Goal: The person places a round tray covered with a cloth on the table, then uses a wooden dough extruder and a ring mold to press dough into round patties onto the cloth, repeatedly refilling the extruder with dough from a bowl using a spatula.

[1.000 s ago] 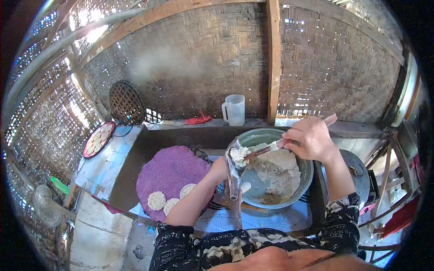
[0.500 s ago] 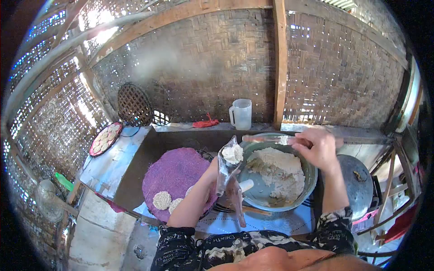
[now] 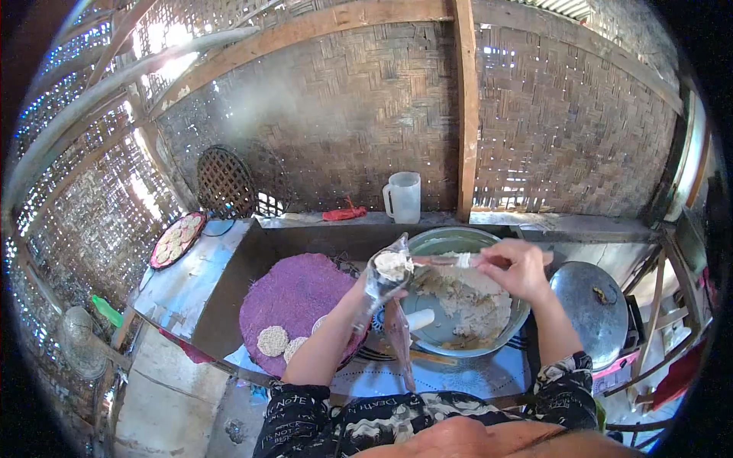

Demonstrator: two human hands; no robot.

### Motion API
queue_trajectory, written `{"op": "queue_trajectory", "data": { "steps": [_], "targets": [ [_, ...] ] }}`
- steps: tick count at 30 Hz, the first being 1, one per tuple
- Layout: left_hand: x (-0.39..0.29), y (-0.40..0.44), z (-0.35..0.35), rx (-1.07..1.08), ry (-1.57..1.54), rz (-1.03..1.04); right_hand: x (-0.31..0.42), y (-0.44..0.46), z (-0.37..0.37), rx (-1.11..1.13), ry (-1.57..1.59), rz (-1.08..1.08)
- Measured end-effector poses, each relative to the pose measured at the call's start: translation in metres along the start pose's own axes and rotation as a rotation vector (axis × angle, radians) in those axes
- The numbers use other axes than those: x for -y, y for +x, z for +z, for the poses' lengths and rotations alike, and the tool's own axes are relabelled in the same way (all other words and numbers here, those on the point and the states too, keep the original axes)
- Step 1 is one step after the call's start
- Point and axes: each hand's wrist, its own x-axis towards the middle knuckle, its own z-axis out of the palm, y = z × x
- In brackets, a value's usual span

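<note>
My left hand is wrapped round a clear plastic bag with white dough in its open top. My right hand grips a flat wooden stick whose far end reaches the bag's mouth; a white lump sticks to it near my fingers. Under the stick is a large green basin holding pale dough. Left of the bag lies a round purple cloth with white round cakes, partly hidden by my left forearm. Another long stick leans against the basin's left side.
A clear pitcher and a red bag stand on the ledge behind. At the left, a red-rimmed plate of round pieces lies on a side table. A lidded metal pot is at the right.
The stick has come down from above the basin's back rim to the bag's mouth. My left hand has tilted the bag, and the dough in it sits lower.
</note>
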Motion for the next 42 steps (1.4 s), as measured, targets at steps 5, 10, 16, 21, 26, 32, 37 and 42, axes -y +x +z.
{"op": "queue_trajectory", "data": {
  "steps": [5,10,16,21,26,32,37,42],
  "targets": [
    [0.019,-0.006,0.005,0.212,0.393,-0.272,0.016,0.029,-0.032,0.164,-0.371,-0.320],
    [-0.005,-0.001,0.019,0.221,0.422,-0.351,0.041,0.037,-0.012,0.338,-0.514,-0.451],
    [-0.002,0.001,0.025,0.197,0.345,-0.359,0.044,0.033,0.006,0.393,-0.509,-0.483],
    [0.023,0.008,-0.004,0.102,-0.235,-0.311,0.032,0.016,-0.037,-0.048,-0.323,-0.163],
    [0.029,0.017,0.020,-0.030,-0.211,0.058,-0.017,-0.043,0.058,0.017,0.605,0.593],
    [0.021,0.012,0.047,-0.031,-1.036,-0.410,0.007,-0.041,0.063,0.083,0.607,0.619],
    [0.035,0.009,0.027,-0.030,-0.850,-0.261,-0.005,-0.051,0.030,0.034,0.205,0.530],
    [0.015,0.014,0.050,-0.194,-0.537,-0.353,0.000,-0.044,0.061,-0.328,-0.105,0.037]
  ]
}}
